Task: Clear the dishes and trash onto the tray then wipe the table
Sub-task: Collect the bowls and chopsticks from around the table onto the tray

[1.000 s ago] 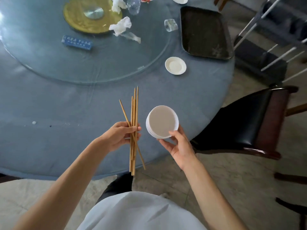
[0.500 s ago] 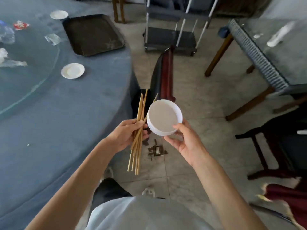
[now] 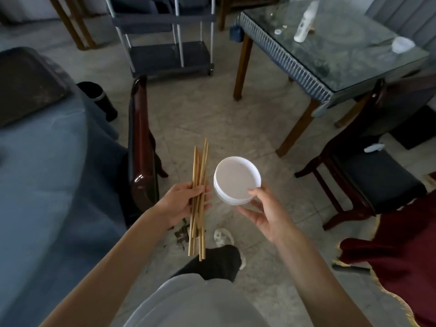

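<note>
Bamboo chopsticks (image 3: 199, 197), a loose bundle of them, stand nearly upright in the left hand (image 3: 182, 204), whose grip is clamped round their lower middle with the fingers curled across the sticks. Their tips rise above the grip and their butts hang below it, in front of a dark trouser leg (image 3: 212, 263). Just to the right of that grip, the right hand (image 3: 264, 213) holds a small stack of white plates (image 3: 237, 180): the thumb lies on the top rim at the near right and the fingers cup the stack from underneath, so this grip is closed on the plates. The stack tilts slightly toward the camera, and it sits close beside the chopsticks without touching them.

Both grips hang over a pale tiled floor (image 3: 212, 119). Well to the left of the left grip lies the round desk under a blue-grey cloth (image 3: 47, 185), and at its far end, up and left of the grip, rests the dark tray (image 3: 26, 86). A chair with a glossy dark-red wooden back (image 3: 141, 142) stands between the desk and the chopsticks. Far ahead of the grips is a grey trolley (image 3: 169, 43). Up and right of the right grip stands a glass-topped desk (image 3: 335, 50) carrying a white bottle (image 3: 305, 22), and a black-seated chair (image 3: 375, 180) stands to the right.
</note>
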`<state>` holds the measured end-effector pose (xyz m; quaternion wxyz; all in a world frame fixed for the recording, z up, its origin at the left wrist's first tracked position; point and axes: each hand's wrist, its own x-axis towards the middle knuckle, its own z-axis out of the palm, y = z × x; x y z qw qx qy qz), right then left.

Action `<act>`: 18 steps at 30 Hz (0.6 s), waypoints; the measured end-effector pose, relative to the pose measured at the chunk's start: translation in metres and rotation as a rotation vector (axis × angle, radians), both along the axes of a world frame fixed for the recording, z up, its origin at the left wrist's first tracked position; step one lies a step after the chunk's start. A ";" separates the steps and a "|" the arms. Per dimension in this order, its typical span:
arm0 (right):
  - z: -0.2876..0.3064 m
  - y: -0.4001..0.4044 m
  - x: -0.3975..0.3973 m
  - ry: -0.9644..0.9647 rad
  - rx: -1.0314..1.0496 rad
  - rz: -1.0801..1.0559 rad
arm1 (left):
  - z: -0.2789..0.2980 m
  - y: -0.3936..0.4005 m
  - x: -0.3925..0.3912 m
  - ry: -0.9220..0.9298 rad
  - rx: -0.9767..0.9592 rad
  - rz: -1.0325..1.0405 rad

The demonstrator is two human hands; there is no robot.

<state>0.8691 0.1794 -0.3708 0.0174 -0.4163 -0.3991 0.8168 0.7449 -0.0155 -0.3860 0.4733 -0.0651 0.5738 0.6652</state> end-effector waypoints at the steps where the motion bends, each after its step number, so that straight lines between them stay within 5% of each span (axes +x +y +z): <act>1: -0.004 0.017 -0.011 -0.006 0.006 0.000 | -0.005 0.019 -0.011 -0.013 -0.005 0.003; 10: 0.002 0.160 -0.114 -0.067 -0.006 0.028 | -0.011 0.166 -0.097 -0.138 0.048 0.147; 18: 0.004 0.233 -0.231 -0.068 -0.027 0.096 | -0.005 0.216 -0.196 -0.094 0.005 0.236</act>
